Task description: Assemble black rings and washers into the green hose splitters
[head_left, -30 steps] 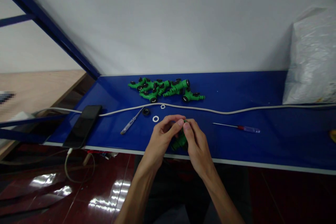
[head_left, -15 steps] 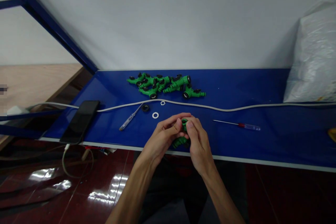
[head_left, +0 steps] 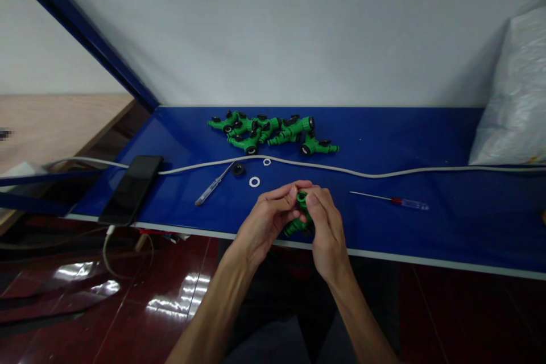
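My left hand (head_left: 268,219) and my right hand (head_left: 327,227) meet over the near edge of the blue table, both closed on one green plastic hose splitter (head_left: 293,227). A round green opening (head_left: 302,198) of it shows between the thumbs. The rest of the splitter is partly covered by my fingers. Beyond my left hand lie a white ring washer (head_left: 255,182), a smaller white ring (head_left: 267,162) and a black ring-shaped part (head_left: 238,169). To the right of my right hand rests a screwdriver (head_left: 409,203) with a red and clear handle.
Several green hose splitters (head_left: 247,145) with black levers are piled near the wall. A white cable (head_left: 341,171) crosses the table (head_left: 460,216). On the left are a clear-handled screwdriver (head_left: 209,190) and a black phone (head_left: 132,190); a white plastic bag (head_left: 512,96) stands right.
The view has shifted slightly. Both hands keep hold of the hose splitter, and its round opening shows a little more between the thumbs.
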### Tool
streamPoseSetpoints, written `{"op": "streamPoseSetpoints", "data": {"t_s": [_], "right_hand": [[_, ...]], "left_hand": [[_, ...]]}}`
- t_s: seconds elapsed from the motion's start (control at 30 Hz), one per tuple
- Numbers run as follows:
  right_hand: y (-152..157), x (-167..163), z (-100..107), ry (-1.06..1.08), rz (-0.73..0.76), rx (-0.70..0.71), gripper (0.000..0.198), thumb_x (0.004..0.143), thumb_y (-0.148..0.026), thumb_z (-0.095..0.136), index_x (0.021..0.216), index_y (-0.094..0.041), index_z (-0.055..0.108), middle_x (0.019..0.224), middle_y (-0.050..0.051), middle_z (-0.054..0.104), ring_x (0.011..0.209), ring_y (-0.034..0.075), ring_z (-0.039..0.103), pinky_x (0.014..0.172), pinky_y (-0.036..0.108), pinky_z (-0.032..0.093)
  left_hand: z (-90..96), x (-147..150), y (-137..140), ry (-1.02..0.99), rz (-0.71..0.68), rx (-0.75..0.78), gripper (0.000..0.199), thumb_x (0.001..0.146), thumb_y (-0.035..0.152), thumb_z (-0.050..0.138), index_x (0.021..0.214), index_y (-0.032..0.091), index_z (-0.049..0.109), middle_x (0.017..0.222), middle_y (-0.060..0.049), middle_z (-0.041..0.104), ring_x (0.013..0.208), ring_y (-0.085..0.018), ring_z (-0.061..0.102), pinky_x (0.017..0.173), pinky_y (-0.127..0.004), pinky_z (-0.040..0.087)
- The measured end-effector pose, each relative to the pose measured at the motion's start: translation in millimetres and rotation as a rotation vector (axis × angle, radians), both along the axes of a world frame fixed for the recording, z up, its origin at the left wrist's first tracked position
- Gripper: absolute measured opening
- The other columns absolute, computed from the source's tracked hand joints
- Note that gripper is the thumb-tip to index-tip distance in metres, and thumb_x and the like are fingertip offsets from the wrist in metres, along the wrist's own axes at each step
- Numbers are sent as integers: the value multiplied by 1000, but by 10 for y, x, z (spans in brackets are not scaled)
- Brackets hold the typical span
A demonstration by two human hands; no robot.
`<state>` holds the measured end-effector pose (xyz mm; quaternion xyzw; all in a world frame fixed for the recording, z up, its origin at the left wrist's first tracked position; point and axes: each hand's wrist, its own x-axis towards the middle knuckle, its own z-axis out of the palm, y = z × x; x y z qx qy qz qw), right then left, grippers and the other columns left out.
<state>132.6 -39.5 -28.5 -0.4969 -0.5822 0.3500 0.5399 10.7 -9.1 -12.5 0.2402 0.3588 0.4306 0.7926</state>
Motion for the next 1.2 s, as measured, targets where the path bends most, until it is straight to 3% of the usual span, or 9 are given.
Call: {"op": "streamPoseSetpoints", "data": {"t_s": [0.13,0.33,0.6,0.87,1.03,1.13,1.2], "right_hand": [[-14,1,-7,19,-4,-11,40,109,-37,35,77,-23,55,87,2,58,87,19,53,78,35,41],[-21,18,-41,32,2,10,36,108,-41,38,94,-25,66,88,2,61,88,21,52,80,36,40],[-16,34,-131,162,36,-4,31,107,-41,43,102,-26,70,94,3,62,95,21,53,86,35,41],[8,54,-178,166,48,-35,36,105,-45,44,92,-23,68,89,4,60,93,22,53,83,35,43],[5,60,-139,125,104,-22,36,106,-46,42,95,-23,67,98,4,62,93,21,54,83,34,42],[-2,45,-102,56,63,-90,37,107,-50,40,101,-24,67,102,4,64,97,21,55,87,35,41],[-4,27,-82,6,17,-123,39,107,-52,38,109,-25,65,109,4,64,104,22,56,93,36,39]], "left_hand": [[2,1,-3,20,8,-24,18,82,25,78,97,15,82,88,-6,74,60,-7,60,64,-17,53],[56,54,-32,45,47,-20,19,79,27,78,92,14,81,77,-4,70,58,-8,58,60,-20,48],[115,81,-93,80,102,61,25,79,27,78,101,16,81,82,-3,72,57,-7,57,59,-20,44],[88,98,-81,182,130,131,24,82,25,71,102,16,82,80,-3,73,55,-7,56,57,-20,41],[43,-34,-104,225,70,222,28,83,33,77,107,19,81,90,-5,75,72,-10,61,71,-21,46],[22,-210,-169,441,63,330,31,86,38,75,110,19,80,96,-6,75,76,-14,62,71,-24,48],[9,-365,-203,717,160,453,28,90,39,70,108,19,79,97,-6,75,74,-15,61,69,-25,48]]}}
